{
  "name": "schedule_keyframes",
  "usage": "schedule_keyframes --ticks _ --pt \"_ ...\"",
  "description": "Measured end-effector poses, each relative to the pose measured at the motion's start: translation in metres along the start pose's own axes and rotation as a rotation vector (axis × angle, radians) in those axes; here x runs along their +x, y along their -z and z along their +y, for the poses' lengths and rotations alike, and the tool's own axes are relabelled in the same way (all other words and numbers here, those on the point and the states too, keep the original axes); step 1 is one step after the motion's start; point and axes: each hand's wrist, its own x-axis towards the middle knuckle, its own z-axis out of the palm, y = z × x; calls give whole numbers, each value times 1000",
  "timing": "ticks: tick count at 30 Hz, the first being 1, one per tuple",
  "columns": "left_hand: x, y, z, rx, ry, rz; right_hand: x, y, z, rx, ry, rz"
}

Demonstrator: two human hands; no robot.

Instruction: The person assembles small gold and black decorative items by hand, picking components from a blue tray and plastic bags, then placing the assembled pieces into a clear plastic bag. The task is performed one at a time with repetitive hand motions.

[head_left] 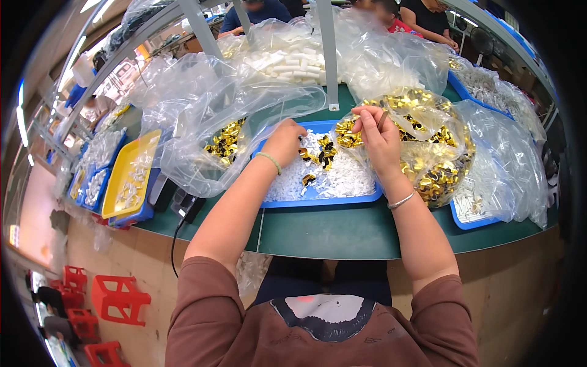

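A blue tray [324, 200] in front of me holds small white plastic parts [351, 180] and a few shiny gold-and-black pieces [326, 153]. Over the tray's far left part, my left hand [284, 142] is closed, its fingertips beside the gold pieces; what they hold, if anything, is hidden. My right hand [381, 142] is raised at the tray's right side with thumb and fingers pinched together. A thin dark object shows at its fingers, too small to name. Right beside that hand bulges a clear bag of gold pieces [437, 174].
Another open clear bag [202, 165] with gold pieces lies left. A yellow tray [125, 174] stands farther left. Bags of white parts [287, 64] lie behind a grey post [328, 55]. A small blue tray [474, 223] sits right. People work across the table.
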Motion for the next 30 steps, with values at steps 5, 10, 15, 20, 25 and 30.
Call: schedule_keyframes --ticks 5,10,15,20,25,30 --pt "1 7 3 72 97 -81 -8 -11 -28 -9 88 -110" --pt "-4 5 6 26 100 11 -20 -21 -45 -521 619 -201" --pt "-28 17 37 -301 10 134 -20 -29 -27 -771 721 -297" --pt "-52 7 40 -421 36 125 -24 -29 -6 -887 542 -439" --pt "-63 16 52 -558 113 91 -28 -33 0 -931 533 -525" --pt "-67 16 39 -970 109 87 -28 -33 2 -904 503 -523"
